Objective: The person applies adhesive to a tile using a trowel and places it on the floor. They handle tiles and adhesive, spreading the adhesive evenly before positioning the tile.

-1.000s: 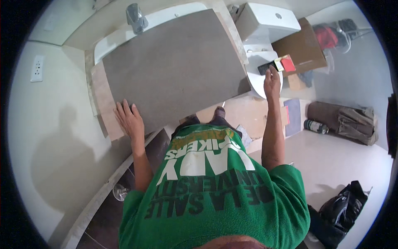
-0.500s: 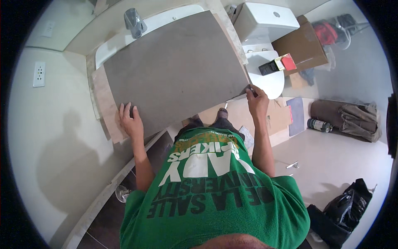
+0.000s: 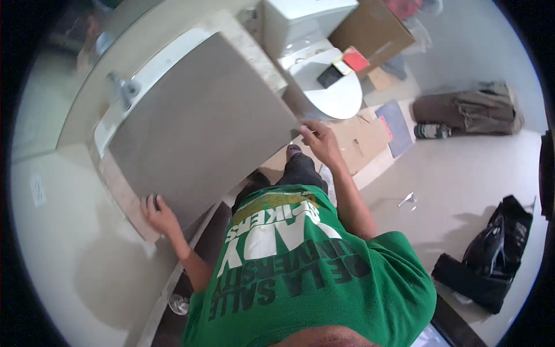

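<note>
I judge the gray slab (image 3: 202, 115) rigid, heavy; hold near corners, right hand (image 3: 324, 146) pinching, left hand's (image 3: 163, 220) fingers parted.

The surface (image 3: 254, 55) stands left of the toilet (image 3: 300, 17) and carries a flat grey panel (image 3: 202, 118), laid across a white basin (image 3: 170, 66). The toilet lid (image 3: 341, 103) carries a black-and-red package (image 3: 331, 76). On the floor (image 3: 387, 243), relative to the toilet: cardboard (image 3: 361, 141) — just in front; grey-blue sheet (image 3: 395, 127) — front right; brown bundle (image 3: 468, 113) and dark canister (image 3: 430, 131), adjacent — right; small metal fitting (image 3: 407, 200), farther forward; black bag (image 3: 497, 248), farthest off.
</note>
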`<state>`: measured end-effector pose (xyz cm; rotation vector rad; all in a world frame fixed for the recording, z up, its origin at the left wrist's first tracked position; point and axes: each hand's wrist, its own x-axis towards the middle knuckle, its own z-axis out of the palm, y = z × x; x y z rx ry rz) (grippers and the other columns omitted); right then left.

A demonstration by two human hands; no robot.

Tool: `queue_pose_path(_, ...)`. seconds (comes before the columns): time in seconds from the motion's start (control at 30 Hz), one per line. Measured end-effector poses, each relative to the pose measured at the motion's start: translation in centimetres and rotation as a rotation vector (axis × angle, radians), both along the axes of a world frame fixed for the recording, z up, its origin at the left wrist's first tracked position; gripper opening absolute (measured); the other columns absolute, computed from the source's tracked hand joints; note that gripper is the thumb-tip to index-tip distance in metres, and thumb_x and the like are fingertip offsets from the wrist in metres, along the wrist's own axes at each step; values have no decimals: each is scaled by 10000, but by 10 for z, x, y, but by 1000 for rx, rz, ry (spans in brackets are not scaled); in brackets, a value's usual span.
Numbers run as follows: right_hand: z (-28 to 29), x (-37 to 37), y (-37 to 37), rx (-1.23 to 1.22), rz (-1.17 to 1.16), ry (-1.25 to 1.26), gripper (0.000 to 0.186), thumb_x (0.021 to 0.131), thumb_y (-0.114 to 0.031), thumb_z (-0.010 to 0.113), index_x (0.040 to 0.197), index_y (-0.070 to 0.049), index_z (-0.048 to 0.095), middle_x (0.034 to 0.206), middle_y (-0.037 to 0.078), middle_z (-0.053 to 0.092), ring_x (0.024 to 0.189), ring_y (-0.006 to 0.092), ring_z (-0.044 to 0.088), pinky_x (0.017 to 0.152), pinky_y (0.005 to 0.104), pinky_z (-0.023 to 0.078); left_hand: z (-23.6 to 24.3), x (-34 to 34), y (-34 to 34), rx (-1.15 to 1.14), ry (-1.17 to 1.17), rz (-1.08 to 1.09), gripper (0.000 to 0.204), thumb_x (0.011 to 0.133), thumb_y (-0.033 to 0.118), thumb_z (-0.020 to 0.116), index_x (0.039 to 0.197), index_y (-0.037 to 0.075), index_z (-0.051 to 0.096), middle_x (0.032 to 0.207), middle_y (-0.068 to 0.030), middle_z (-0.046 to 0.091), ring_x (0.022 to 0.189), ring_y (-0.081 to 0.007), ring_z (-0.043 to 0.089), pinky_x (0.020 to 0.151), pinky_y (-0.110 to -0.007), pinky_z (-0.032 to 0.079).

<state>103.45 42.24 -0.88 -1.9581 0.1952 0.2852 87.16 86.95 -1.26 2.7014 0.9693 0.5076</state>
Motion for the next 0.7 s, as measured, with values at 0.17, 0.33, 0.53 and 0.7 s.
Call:
queue_pose_path(0.17,-44,17,-72,-75,-76,7,347,884,-224,626,1127,24,634,983,196,687,865,251,673,778,352,521,55,47,-74,-33,-160,-18,251,891,131,629,1097,-10,651,1188,-190,613,1119,-335,570,960,-427,439)
queue_pose_path(0.33,-86,95,-156,-378,16,-167,401,785,-110,671,1160,17,610,990,202,667,886,304,656,809,367,515,110,125,-236,-225,-126,-327,289,834,51,684,1115,7,638,1113,-143,659,1051,-288,615,940,-392,459)
queue_pose_path(0.53,-109,255,-226,-1078,272,-489,682,723,-9,608,1371,-58,400,1358,207,420,1253,397,397,1017,562,327,49,216,-436,-775,-22,-668,655,732,31,767,1312,22,463,1186,-165,617,1098,-270,601,971,-369,449)
queue_pose_path(0.7,-145,309,-272,-1228,736,-627,614,794,-135,608,1359,-27,394,1395,203,368,1306,387,338,1028,585,292,-97,279,-521,-1038,133,-501,1021,704,115,812,1481,37,155,1417,-232,395,1291,-320,442,1052,-402,378)
